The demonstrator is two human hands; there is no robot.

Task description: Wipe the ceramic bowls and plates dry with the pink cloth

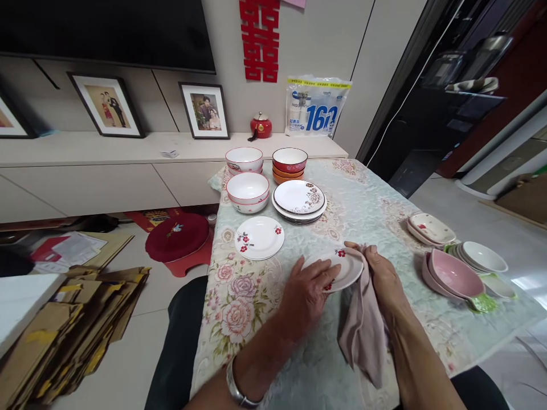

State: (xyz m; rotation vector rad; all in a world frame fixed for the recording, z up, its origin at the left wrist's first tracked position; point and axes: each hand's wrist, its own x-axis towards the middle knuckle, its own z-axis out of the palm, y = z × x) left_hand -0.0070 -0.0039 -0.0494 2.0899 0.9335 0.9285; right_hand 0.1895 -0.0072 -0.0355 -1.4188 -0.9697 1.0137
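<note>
A white plate with red flowers is between my two hands above the table. My left hand holds it from the left, with fingers laid across its face. At its right rim, my right hand pinches a dusty-pink cloth that wraps the edge and hangs down. The fingertips under the cloth are partly hidden. Left of my hands lies a matching flowered plate, apparently on another. Just beyond is a stack of larger plates, the top one bearing a brown flower print.
White bowls and red and orange bowls stand stacked at the table's far end. On the right are pink bowls, small white bowls and squarish dishes. A red stool and flattened cardboard are left of the table.
</note>
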